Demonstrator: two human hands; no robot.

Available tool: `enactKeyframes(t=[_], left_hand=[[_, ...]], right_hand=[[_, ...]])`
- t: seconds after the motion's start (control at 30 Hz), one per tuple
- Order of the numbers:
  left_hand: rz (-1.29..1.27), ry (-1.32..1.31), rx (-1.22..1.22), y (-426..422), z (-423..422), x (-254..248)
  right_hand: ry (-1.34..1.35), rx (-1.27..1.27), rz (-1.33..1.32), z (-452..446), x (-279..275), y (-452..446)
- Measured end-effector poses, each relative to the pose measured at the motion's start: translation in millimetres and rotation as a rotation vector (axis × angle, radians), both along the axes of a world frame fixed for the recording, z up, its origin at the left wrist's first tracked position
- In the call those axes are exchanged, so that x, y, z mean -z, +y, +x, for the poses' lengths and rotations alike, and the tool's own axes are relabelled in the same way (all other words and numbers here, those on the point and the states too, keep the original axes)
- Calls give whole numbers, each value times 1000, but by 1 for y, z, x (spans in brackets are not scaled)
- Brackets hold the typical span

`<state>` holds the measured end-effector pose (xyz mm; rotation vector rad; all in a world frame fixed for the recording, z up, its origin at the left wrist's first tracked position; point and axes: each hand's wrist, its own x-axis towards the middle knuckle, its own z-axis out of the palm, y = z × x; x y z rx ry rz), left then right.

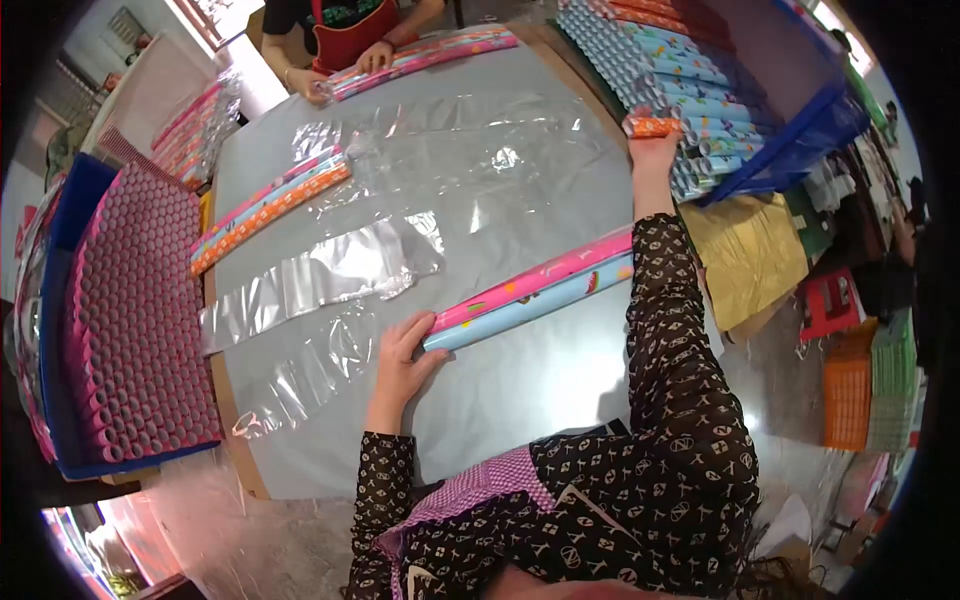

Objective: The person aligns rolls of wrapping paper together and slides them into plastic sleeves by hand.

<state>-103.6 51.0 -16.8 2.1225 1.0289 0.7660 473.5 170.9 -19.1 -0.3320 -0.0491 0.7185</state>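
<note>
My left hand [405, 358] is closed round the left ends of a pink roll [540, 278] and a light blue roll [530, 312], which lie side by side on the grey table [500, 400]. Out at the upper right, my right hand [655, 148] grips the end of an orange roll [652, 127] at the edge of a large stack of blue and orange rolls [690, 75]. Most of that orange roll is hidden among the stack. My right sleeve covers the right ends of the pink and light blue rolls.
Clear plastic sleeves [330, 270] lie across the table. Pink, blue and orange rolls [275, 210] rest at its left. A blue bin [58, 330] holds many pink rolls [140, 310]. Across the table, a person's hands [375, 57] touch wrapped rolls [430, 65]. A blue crate [815, 110] stands right.
</note>
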Motion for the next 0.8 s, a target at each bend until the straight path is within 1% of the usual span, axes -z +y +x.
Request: enactKeyframes(t=[0.03,0.17,0.27,0.33,0.4,0.43,0.6,0.8], left_hand=[[4,-4,15,0,0,0],[35,18,15,1,-2,-2],[50,11,13,1,-1,-2],[45,4,33,1,-2,-3],[44,1,30,1,-2,-3],[44,-5,39,1,-2,-3],[46,-13,40,0,-1,-8],[60,-21,35,1,-1,-6]], right_hand=[[50,-106,50,8,1,-1],[32,-201,62,13,8,0],[-4,-26,-46,9,5,1],[19,-73,-14,11,7,3],[42,62,-11,13,12,7],[16,1,15,15,14,7],[-39,5,-51,0,10,9],[68,-15,24,-7,8,7]])
